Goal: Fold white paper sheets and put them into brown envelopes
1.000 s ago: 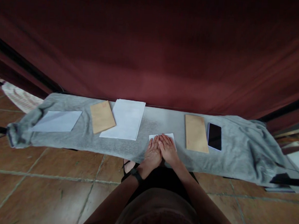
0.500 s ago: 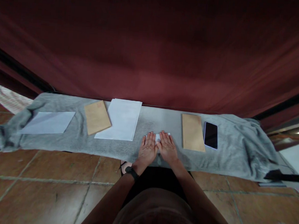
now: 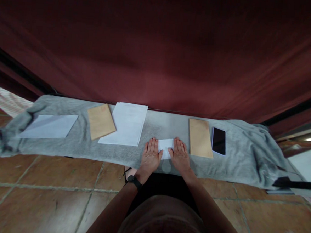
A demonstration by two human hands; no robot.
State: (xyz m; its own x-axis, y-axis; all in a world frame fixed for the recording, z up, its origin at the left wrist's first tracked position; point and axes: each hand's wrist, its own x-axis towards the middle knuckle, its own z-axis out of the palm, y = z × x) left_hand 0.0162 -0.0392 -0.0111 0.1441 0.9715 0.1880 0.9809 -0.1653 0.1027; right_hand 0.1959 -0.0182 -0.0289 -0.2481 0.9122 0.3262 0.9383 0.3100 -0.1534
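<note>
A small folded white paper [image 3: 165, 146] lies on the grey cloth [image 3: 160, 125] that covers a long narrow table. My left hand [image 3: 150, 155] lies flat on the paper's left edge, fingers stretched out. My right hand [image 3: 180, 154] lies flat on its right edge, fingers also out. The paper's middle shows between the two hands. A black band sits on my left wrist.
Left of my hands lie a stack of white sheets [image 3: 125, 123], a brown envelope [image 3: 101, 121] and a white envelope [image 3: 48, 125]. To the right lie another brown envelope [image 3: 200, 137] and a dark phone [image 3: 218, 140]. A dark red curtain hangs behind; the floor is tiled.
My hands have slid apart from the middle of the paper to its left and right edges, so its centre now shows. The view shifted slightly.
</note>
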